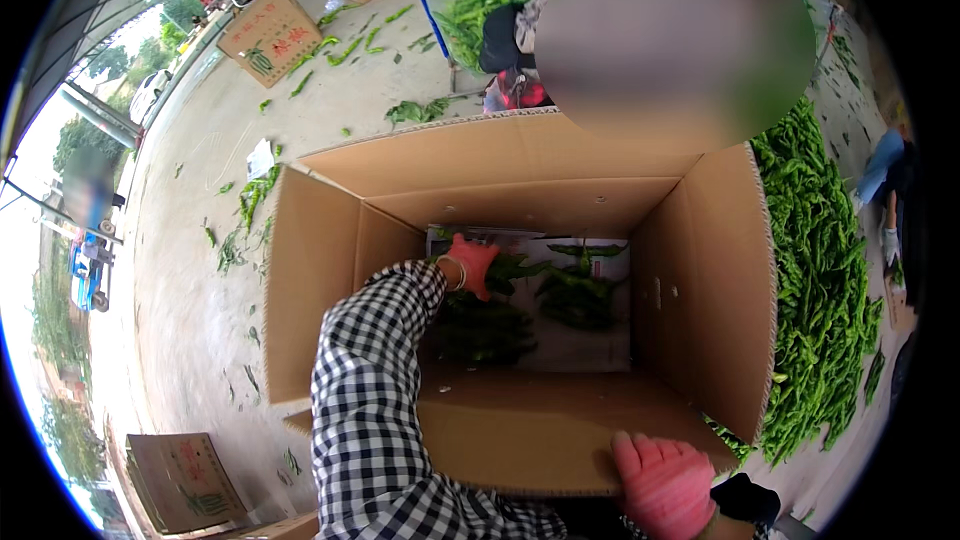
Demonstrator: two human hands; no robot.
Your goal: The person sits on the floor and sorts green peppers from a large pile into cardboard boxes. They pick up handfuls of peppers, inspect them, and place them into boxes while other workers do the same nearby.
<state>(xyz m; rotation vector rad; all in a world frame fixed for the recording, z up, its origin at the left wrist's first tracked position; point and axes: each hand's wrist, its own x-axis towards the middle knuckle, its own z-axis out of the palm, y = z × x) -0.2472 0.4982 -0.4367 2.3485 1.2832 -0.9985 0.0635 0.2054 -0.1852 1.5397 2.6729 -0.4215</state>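
A large open cardboard box (525, 442) stands before me with its flaps spread. Down inside it, my left hand (471, 264), in a pink-red glove, reaches among green peppers with its fingers apart; whether it touches them is unclear. Dark green peppers (484, 330) lie in shadow below that hand, and a second bunch of green peppers (577, 296) rests on printed paper (577, 352) lining the bottom. My right hand (666, 484), gloved the same way, has its fingers closed over the near flap's edge at the lower right.
A big heap of green peppers (814, 285) lies right of the box. Beyond the far flap is a person, blurred, near a clear plastic bag of peppers (495, 0). Printed cartons (270, 34) stand at the upper left, another folded carton (187, 480) lower left. Loose peppers litter the floor.
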